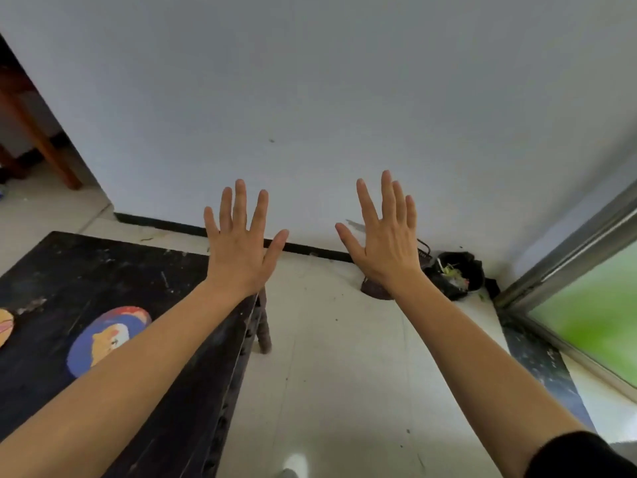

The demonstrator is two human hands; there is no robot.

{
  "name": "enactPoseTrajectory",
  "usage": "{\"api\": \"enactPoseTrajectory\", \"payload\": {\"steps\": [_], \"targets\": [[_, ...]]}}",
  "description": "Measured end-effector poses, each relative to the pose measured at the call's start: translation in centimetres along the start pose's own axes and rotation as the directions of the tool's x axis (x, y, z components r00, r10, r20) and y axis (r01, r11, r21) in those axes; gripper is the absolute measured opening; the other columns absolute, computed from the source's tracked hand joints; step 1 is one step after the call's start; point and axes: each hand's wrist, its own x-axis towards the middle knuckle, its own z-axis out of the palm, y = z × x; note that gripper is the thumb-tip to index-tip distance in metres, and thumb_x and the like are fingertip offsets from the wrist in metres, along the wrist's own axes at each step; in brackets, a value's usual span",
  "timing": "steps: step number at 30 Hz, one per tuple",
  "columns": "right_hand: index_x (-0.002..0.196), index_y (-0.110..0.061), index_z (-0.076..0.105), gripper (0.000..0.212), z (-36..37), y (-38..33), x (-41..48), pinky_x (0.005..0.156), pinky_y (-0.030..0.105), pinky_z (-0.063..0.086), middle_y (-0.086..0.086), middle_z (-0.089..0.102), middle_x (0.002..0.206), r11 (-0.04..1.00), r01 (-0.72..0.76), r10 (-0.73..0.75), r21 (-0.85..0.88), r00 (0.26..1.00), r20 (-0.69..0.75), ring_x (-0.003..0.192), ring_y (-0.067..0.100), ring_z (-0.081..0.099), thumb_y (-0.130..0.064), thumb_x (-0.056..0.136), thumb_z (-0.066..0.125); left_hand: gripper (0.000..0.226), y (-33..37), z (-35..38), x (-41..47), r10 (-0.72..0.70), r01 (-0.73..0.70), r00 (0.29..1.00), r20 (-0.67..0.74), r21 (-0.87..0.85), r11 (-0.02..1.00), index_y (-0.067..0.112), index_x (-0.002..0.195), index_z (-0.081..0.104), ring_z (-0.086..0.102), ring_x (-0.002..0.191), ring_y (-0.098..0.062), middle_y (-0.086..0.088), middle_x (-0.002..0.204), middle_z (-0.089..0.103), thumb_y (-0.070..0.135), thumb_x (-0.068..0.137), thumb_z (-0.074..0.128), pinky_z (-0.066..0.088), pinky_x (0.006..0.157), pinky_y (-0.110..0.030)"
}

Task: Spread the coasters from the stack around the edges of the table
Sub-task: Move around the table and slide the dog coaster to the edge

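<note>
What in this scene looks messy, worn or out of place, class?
The dark wooden table is scuffed, with pale scratches and specks. By the wall, a black bin holds loose scraps, with bits on the floor beside it. Both hands, left and right, are spread open and empty.

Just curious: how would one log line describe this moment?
left hand: open, empty | right hand: open, empty | coasters: on table
</note>
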Motion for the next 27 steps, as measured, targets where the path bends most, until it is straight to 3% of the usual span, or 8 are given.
{"api": "enactPoseTrajectory", "payload": {"steps": [8,11,14,17,20,23,27], "targets": [[0.159,-0.031,-0.003,0.078,7.1,-8.9,11.5,0.124,0.055,0.005,0.013,-0.007,0.168,0.954,0.259,-0.273,0.149,0.958,0.088,0.154,0.035,-0.002,-0.072,0.095,0.016,0.075,-7.5,0.1,2.5,-0.276,0.273,0.961,0.008,0.110,0.956,0.023,0.155,-0.003,-0.007,0.150,-0.035,-0.015,0.163,-0.011,0.066,0.094,0.005,0.005,0.117,-0.061],[0.159,-0.032,-0.003,0.078,11.0,-12.3,14.5,0.124,0.055,0.006,0.012,-0.005,0.168,0.901,0.369,-0.403,0.229,0.907,0.120,0.154,0.035,0.001,-0.072,0.095,0.016,0.072,-9.8,1.2,2.0,-0.410,0.409,0.912,-0.016,0.122,0.904,0.021,0.154,0.007,0.000,0.150,-0.038,-0.019,0.163,0.001,0.063,0.096,0.011,0.007,0.116,-0.063],[0.158,-0.034,-0.001,0.078,15.0,-15.8,16.9,0.122,0.053,-0.002,0.011,-0.004,0.168,0.833,0.460,-0.517,0.307,0.845,0.139,0.154,0.036,0.002,-0.073,0.094,0.018,0.072,-12.0,2.6,1.1,-0.535,0.531,0.844,-0.023,0.173,0.830,0.018,0.154,0.012,0.001,0.149,-0.038,-0.019,0.163,0.002,0.061,0.097,0.015,0.008,0.116,-0.063],[0.158,-0.034,0.008,0.076,18.2,-18.8,18.1,0.118,0.050,-0.002,0.012,0.005,0.168,0.759,0.519,-0.610,0.392,0.777,0.153,0.153,0.037,0.013,-0.073,0.094,0.024,0.071,-13.0,3.7,-0.4,-0.689,0.682,0.725,-0.022,0.169,0.712,0.019,0.155,0.011,-0.001,0.150,-0.037,-0.017,0.164,-0.001,0.060,0.097,0.019,0.007,0.117,-0.063],[0.158,-0.031,0.012,0.076,20.6,-20.8,18.2,0.120,0.053,0.015,0.016,0.015,0.166,0.656,0.584,-0.720,0.478,0.675,0.161,0.150,0.039,0.021,-0.071,0.094,0.025,0.070,-13.0,4.8,-2.2,-0.814,0.804,0.581,-0.017,0.167,0.571,0.019,0.154,0.014,0.001,0.149,-0.037,-0.017,0.164,0.002,0.057,0.097,0.026,0.007,0.116,-0.063],[0.158,-0.029,0.013,0.076,22.8,-22.6,17.6,0.118,0.053,0.023,0.018,0.019,0.164,0.553,0.644,-0.809,0.528,0.566,0.158,0.149,0.039,0.023,-0.068,0.095,0.028,0.069,-12.6,6.2,-4.7,-0.888,0.875,0.459,-0.003,0.177,0.451,0.020,0.154,0.014,0.002,0.149,-0.037,-0.016,0.164,0.002,0.058,0.098,0.027,0.007,0.115,-0.062],[0.159,-0.026,0.013,0.078,25.2,-25.1,16.0,0.118,0.050,0.025,0.018,0.017,0.165,0.483,0.661,-0.860,0.575,0.482,0.169,0.149,0.036,0.023,-0.066,0.095,0.033,0.070,-12.8,8.6,-7.5,-0.956,0.945,0.289,0.053,0.142,0.294,0.021,0.154,0.014,0.003,0.149,-0.036,-0.015,0.164,0.003,0.059,0.097,0.025,0.009,0.114,-0.061]]}}
